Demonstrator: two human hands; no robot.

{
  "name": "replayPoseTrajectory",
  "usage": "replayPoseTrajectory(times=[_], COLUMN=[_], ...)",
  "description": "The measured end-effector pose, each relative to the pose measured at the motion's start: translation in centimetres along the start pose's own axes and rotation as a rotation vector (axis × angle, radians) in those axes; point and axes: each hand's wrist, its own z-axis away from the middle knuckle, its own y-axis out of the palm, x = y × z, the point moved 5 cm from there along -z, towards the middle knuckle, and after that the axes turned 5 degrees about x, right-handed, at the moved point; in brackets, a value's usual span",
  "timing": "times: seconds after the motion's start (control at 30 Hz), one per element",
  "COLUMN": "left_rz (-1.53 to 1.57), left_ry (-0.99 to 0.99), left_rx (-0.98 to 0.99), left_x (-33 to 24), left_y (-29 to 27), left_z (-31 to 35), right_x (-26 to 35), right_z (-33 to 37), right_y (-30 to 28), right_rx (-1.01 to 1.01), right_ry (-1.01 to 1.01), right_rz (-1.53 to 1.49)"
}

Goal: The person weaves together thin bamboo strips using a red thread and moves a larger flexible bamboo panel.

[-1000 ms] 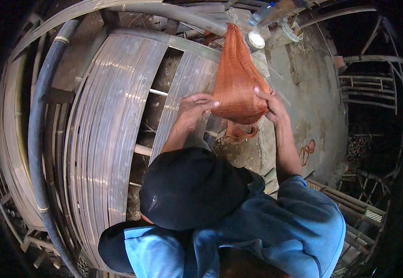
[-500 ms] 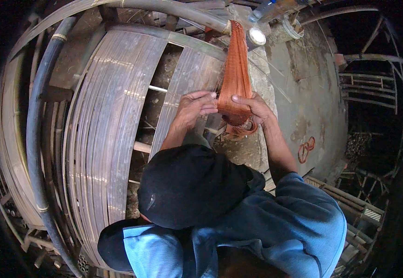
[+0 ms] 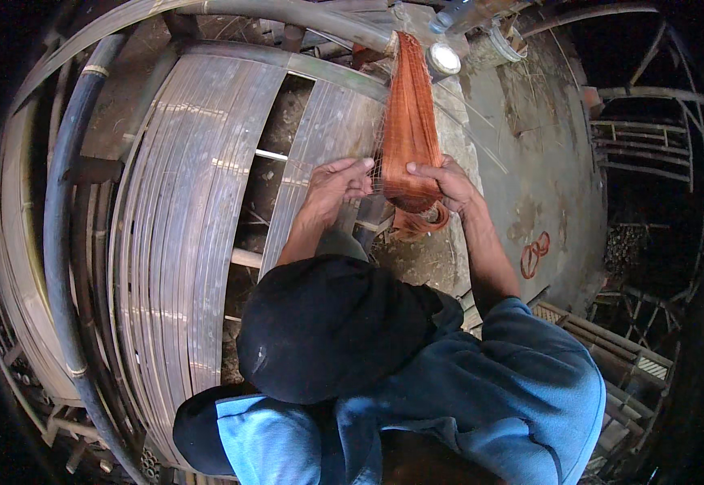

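Note:
A long reddish-orange band of fine woven strands [image 3: 411, 121] hangs from the end of a bamboo pole and widens toward me. Its near end curls under in a loose roll. My right hand [image 3: 449, 182] grips the band's right edge, thumb flat on top and fingers underneath. At the opposite edge, my left hand [image 3: 342, 178] is closed in a pinch on thin loose strands [image 3: 378, 171] that stretch across a small gap to the band. The left fingertips partly hide these strands.
A slatted bamboo bench [image 3: 198, 186] lies to the left, with gaps between its panels. The bamboo pole [image 3: 303, 16] curves across the far side. A round white-topped container [image 3: 444, 58] and a pale bucket [image 3: 497, 48] stand beyond. Reddish coils [image 3: 534, 255] lie on the concrete floor.
My left hand has drawn slightly left, away from the band's edge, and the loose strands show more between them. My right hand keeps its hold. The band sits a little flatter.

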Motion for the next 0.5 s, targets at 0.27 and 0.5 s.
replayPoseTrajectory(times=[0.27,0.5], left_rz=[0.241,0.258], left_ry=[0.124,-0.007], left_rx=[-0.091,0.075], left_x=[0.6,-2.2], left_y=[-4.2,1.0], left_z=[-1.7,1.0], right_x=[0.4,0.3], right_z=[-0.2,0.3], right_y=[-0.1,0.2], right_rx=[-0.045,-0.142], right_ry=[-0.034,-0.113], right_rz=[0.06,0.306])
